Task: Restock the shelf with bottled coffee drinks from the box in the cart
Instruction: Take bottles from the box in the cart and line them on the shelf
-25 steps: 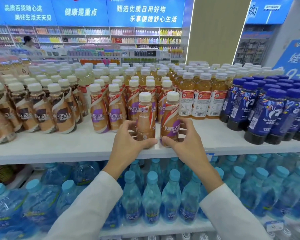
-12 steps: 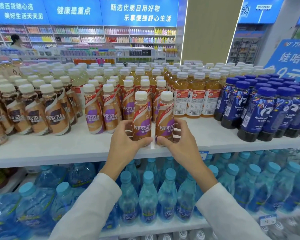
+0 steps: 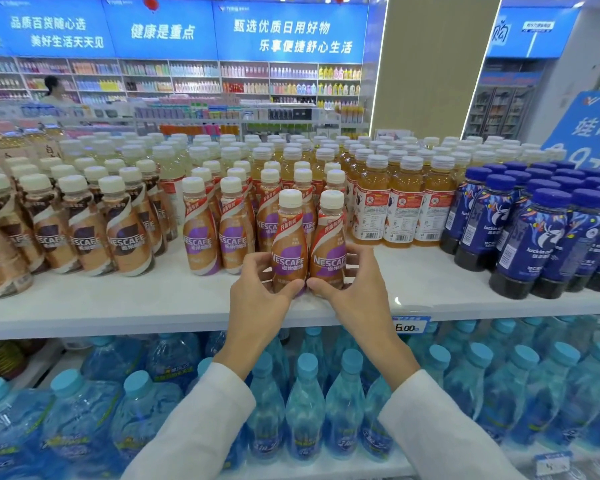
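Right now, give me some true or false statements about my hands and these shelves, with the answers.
1. The left hand grips the left Nescafe bottle, and the right hand grips the right Nescafe bottle. True.
2. Both gripped bottles lie on their sides. False: they stand upright, side by side.
3. The dark blue Luckin coffee bottles stand to the right of that pair. True.
4. The lower shelf holds orange juice. False: it holds blue-capped water bottles.
5. The price tag beside the right wrist reads 6.00. True.
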Available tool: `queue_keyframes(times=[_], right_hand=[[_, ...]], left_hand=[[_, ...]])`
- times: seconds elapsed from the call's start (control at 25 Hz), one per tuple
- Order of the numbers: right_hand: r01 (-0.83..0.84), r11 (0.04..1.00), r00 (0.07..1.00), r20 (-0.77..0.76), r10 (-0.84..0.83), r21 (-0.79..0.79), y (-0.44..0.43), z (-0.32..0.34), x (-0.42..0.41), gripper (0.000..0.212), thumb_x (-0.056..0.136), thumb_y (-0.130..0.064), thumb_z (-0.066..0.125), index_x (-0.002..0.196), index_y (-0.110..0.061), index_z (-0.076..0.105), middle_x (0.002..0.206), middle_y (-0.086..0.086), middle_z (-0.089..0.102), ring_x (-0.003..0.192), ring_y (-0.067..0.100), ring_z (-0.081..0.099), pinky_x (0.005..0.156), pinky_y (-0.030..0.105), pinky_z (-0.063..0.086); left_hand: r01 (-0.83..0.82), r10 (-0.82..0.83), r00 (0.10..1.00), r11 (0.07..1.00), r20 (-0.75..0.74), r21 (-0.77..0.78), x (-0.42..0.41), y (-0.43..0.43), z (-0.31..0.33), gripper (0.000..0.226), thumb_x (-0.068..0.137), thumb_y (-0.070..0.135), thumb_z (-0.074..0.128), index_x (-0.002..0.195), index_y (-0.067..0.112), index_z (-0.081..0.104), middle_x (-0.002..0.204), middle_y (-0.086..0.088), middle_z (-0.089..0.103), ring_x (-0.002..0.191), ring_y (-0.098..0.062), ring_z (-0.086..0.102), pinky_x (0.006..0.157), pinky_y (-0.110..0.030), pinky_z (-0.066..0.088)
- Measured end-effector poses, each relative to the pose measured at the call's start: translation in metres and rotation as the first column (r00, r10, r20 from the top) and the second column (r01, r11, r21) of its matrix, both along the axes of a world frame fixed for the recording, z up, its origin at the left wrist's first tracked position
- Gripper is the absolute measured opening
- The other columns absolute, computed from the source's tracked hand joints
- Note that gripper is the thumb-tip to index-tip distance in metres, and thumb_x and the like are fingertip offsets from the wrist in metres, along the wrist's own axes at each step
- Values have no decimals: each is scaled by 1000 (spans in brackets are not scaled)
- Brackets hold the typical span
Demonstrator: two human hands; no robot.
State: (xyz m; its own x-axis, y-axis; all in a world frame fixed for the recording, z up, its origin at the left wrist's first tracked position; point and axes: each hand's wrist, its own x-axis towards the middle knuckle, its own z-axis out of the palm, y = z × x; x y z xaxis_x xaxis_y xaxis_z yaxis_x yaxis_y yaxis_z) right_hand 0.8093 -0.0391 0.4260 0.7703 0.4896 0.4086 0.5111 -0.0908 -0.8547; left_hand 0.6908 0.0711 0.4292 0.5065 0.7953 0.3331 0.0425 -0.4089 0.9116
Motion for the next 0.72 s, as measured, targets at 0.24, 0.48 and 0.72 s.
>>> queue_keyframes(times=[0.24, 0.48, 0.72], right_hand=[[63, 998, 998, -17, -63, 20, 4, -14, 0, 61, 73, -32, 87, 124, -30, 54, 116, -11, 62, 103, 2, 62, 89, 31, 58], [48, 999, 998, 29, -47, -20, 43, -6, 9, 55, 78, -30, 84, 120, -29, 49, 117, -7, 57, 105, 10, 61, 90, 35, 57], [21, 999, 998, 55, -18, -42, 58, -2, 17, 52, 79, -28, 83, 116, -28, 47, 120, -4, 58, 108, 15, 62, 92, 32, 56]], left_hand=[[-144, 147, 989, 985, -21, 97, 7, 0, -12, 64, 82, 33, 83, 137, 20, 54, 128, 3, 52, 110, -14, 59, 91, -28, 54], [-310, 319, 946, 943, -59, 118, 26, 5, -2, 55, 90, 29, 75, 138, 18, 50, 133, -3, 57, 120, -22, 57, 103, -42, 50], [-373, 379, 923, 923, -69, 90, 37, 6, 1, 45, 94, 30, 71, 131, 19, 46, 133, -3, 54, 118, -22, 58, 96, -33, 48]])
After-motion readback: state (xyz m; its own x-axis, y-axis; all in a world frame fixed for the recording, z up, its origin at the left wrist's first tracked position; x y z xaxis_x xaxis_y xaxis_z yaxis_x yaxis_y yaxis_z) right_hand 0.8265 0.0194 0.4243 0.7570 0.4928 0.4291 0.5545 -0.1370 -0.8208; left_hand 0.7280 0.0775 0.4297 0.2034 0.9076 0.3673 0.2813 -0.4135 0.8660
